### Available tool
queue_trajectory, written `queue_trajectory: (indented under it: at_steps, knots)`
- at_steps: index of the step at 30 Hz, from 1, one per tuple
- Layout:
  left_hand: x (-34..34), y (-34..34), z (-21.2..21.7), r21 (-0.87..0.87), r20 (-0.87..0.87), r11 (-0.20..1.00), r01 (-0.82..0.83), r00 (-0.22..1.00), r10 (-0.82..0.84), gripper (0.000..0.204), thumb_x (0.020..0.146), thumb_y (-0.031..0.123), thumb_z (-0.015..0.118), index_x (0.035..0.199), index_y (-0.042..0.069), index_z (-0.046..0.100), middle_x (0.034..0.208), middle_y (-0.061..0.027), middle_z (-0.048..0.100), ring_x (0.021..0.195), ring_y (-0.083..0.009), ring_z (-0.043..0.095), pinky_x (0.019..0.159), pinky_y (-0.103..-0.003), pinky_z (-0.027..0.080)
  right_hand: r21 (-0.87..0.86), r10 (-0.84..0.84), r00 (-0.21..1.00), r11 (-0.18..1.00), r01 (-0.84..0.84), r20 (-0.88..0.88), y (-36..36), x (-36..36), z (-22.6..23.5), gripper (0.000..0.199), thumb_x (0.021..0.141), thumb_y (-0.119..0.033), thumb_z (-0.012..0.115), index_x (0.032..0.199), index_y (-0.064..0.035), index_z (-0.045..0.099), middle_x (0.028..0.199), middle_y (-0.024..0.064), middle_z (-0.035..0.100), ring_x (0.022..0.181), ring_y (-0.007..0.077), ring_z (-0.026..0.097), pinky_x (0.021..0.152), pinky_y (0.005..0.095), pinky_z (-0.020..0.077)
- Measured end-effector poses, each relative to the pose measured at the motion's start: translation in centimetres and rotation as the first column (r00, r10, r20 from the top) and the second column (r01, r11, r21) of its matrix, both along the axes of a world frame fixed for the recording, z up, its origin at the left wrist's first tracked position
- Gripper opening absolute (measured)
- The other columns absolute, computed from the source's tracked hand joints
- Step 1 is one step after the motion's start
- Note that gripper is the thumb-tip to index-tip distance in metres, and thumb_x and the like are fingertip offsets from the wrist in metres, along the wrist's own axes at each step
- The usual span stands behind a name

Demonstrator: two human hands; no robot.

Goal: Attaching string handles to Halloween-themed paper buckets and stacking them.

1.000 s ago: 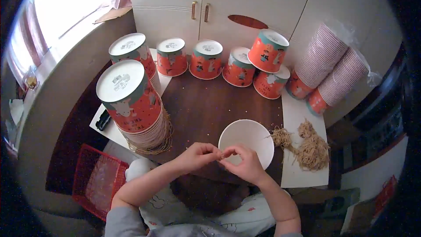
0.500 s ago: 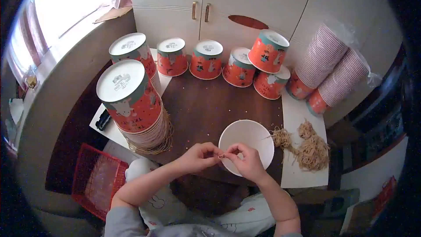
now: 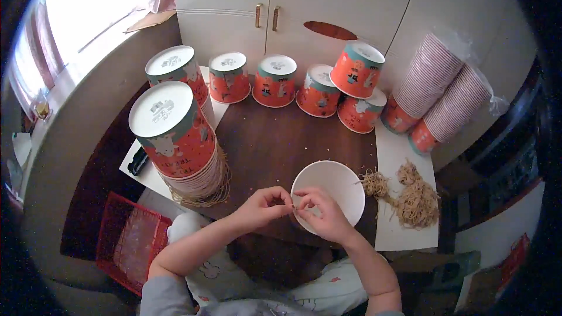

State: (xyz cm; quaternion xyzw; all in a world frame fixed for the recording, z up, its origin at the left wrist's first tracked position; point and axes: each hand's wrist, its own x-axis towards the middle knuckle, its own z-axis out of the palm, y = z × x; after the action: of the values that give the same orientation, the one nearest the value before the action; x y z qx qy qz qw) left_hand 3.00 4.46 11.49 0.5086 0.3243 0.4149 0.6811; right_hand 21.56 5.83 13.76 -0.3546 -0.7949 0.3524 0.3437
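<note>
A white-lined paper bucket stands at the near edge of the dark table, with its open mouth up. At the near left of its rim my left hand is closed in a pinch of thumb and forefinger. My right hand pinches at the same spot, lying over part of the bucket's mouth. Their fingertips meet; whatever is between them is too small to make out. Right beside the bucket lies a small bunch of tan string, and a larger tangled heap of string sits on white board.
At the left rises a nested stack of upside-down red-and-green buckets, string hanging round its base. More upturned buckets line the back. Two bagged stacks of buckets lean at the back right. A red plastic basket stands at lower left.
My right hand's fingers have shifted slightly, and the fingertips of both hands stay together at the bucket's rim. Everything else looks the same.
</note>
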Motion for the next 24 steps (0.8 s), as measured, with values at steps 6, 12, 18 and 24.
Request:
queue_trajectory:
  at_steps: [6,12,18,24]
  knots:
    - [0.0,-0.1,0.5,-0.050,0.088,0.998,-0.022,0.996,0.026,0.006,0.080,0.009,0.055,0.083,0.005,0.051,0.081,0.0008,0.055,0.076,-0.0057,0.049,0.069,-0.021,0.040,-0.111,0.060,0.995,0.992,-0.051,0.077,0.2,0.3,-0.7,0.010,0.077,-0.011,0.058,0.081,-0.0033,0.053,0.085,0.0065,0.058,0.080,0.0179,0.055,0.073,0.0296,0.0430]
    - [-0.3,0.2,-0.4,-0.091,0.172,0.995,-0.032,0.984,0.048,0.005,0.081,0.010,0.054,0.083,0.007,0.051,0.080,0.0017,0.055,0.073,-0.0045,0.048,0.065,-0.020,0.039,-0.135,-0.013,0.998,0.991,0.022,0.066,-0.1,0.1,-0.1,0.013,0.076,-0.013,0.059,0.081,-0.0031,0.053,0.079,0.0108,0.057,0.078,0.0271,0.056,0.069,0.0347,0.0435]
    - [-0.7,0.5,-0.7,-0.134,0.239,0.991,-0.019,0.970,0.051,0.005,0.079,0.008,0.053,0.083,0.006,0.051,0.081,0.0004,0.055,0.075,-0.0072,0.051,0.069,-0.021,0.040,-0.231,-0.045,0.999,0.972,0.050,0.026,-0.2,0.2,-0.1,0.008,0.077,-0.006,0.058,0.082,-0.0022,0.054,0.077,0.0030,0.056,0.075,0.0107,0.052,0.069,0.0251,0.0422]
    - [-0.3,0.2,0.3,-0.098,0.178,0.994,0.058,0.983,-0.040,0.011,0.078,0.005,0.052,0.088,0.004,0.049,0.080,-0.0030,0.058,0.077,-0.0121,0.056,0.075,-0.024,0.042,-0.286,-0.007,0.977,0.957,-0.056,-0.215,0.1,0.6,-1.0,0.008,0.079,-0.003,0.057,0.084,-0.0024,0.051,0.080,0.0009,0.052,0.077,0.0086,0.048,0.071,0.0221,0.0401]
